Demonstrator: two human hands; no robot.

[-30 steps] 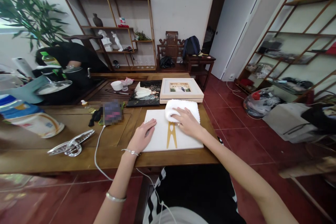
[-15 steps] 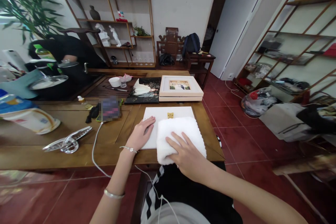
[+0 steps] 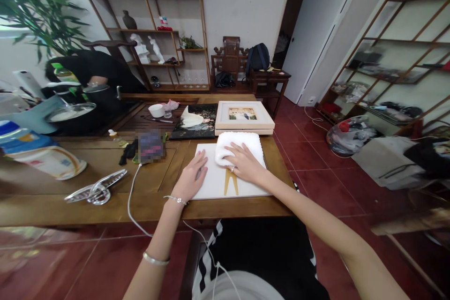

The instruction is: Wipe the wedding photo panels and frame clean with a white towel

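Note:
A white flat panel [image 3: 210, 183] lies on the wooden table in front of me. On its middle is a gold-coloured piece [image 3: 231, 183] with two legs forming an upturned V; its upper part is covered. My left hand [image 3: 191, 178] rests on the panel's left edge, fingers stretched out and lying flat. Over the panel's far right part, my right hand [image 3: 242, 161] presses on a folded white towel [image 3: 251, 142], its fingers bent into the cloth. The towel reaches the panel's far edge, close to the framed pictures behind.
Behind the panel lie stacked white frames [image 3: 220, 122] and a dark picture [image 3: 177, 131]. At left are a blurred-out device [image 3: 151, 145] with a white cable [image 3: 131, 197], a silver metal object [image 3: 98, 187] and a detergent bottle [image 3: 45, 154]. A person in black [image 3: 101, 65] bends over beyond the table.
My right hand has moved the towel away from me, from the panel's near edge to its far edge. The gold legs now show. My left hand stays on the panel's left edge.

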